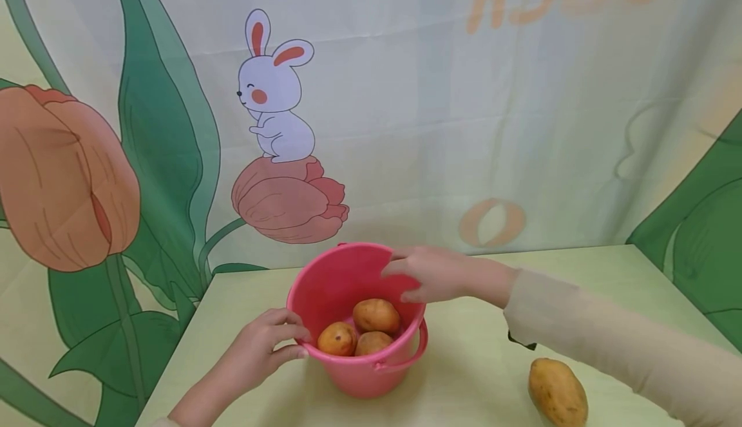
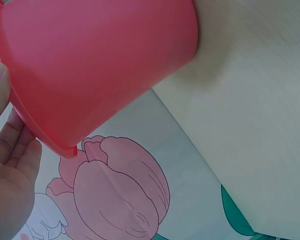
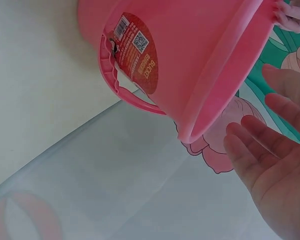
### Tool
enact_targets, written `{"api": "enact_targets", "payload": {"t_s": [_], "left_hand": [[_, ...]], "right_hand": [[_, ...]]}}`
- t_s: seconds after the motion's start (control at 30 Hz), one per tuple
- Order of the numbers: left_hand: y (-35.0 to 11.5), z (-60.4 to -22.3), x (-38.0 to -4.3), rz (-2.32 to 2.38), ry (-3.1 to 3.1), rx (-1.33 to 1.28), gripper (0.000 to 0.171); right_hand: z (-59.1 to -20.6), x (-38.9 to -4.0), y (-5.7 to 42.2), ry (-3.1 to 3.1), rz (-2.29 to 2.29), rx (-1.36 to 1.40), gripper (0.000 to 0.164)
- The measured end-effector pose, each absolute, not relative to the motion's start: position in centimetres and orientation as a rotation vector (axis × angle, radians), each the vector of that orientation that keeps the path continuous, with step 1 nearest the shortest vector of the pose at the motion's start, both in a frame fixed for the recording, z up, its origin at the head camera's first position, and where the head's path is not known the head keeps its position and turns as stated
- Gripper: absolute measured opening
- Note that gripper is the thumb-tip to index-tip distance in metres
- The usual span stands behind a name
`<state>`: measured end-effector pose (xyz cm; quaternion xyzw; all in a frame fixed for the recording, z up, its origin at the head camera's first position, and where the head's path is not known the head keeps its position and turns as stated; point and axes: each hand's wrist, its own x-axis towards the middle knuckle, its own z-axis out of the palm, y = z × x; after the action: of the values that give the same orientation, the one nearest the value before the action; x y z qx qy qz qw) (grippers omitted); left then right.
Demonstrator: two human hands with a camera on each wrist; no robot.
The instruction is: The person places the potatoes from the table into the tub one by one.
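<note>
A pink bucket stands on the table with three brown-yellow potatoes visible inside. My left hand grips the bucket's left rim between thumb and fingers, as the left wrist view also shows at the rim. Over the right side of the opening is my right hand, its fingers spread and loosely bent, holding nothing. In the right wrist view this hand is apart from the rim. A single potato lies on the table at the right, below my right sleeve.
The bucket's handle hangs down on its right side, near a red label. Behind the pale table hangs a cloth backdrop printed with tulips and a white rabbit.
</note>
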<state>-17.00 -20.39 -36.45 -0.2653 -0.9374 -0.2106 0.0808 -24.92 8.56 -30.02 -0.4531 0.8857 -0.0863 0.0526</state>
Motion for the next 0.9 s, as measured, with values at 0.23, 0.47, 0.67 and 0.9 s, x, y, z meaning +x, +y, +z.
{"api": "enact_targets", "payload": {"t_s": [0.23, 0.47, 0.67, 0.9], "left_hand": [[-20.4, -36.5, -17.0, -0.638, -2.804, -0.792, 0.018], [-20.4, -36.5, -17.1, -0.639, -2.810, -0.786, 0.018], [-20.4, -36.4, -17.0, -0.634, -2.815, -0.783, 0.018], [-20.4, -36.4, -17.0, -0.647, -2.825, -0.773, 0.017]], "right_hand": [[-29.8, -24.5, 9.6, 2.694, -0.262, -1.430, 0.037], [-30.0, -24.5, 11.0, 2.711, -0.273, -1.516, 0.032], [-30.3, -24.8, 12.0, 2.721, -0.314, -1.506, 0.036], [-30.6, -24.9, 13.2, 2.744, -0.332, -1.416, 0.038]]}}
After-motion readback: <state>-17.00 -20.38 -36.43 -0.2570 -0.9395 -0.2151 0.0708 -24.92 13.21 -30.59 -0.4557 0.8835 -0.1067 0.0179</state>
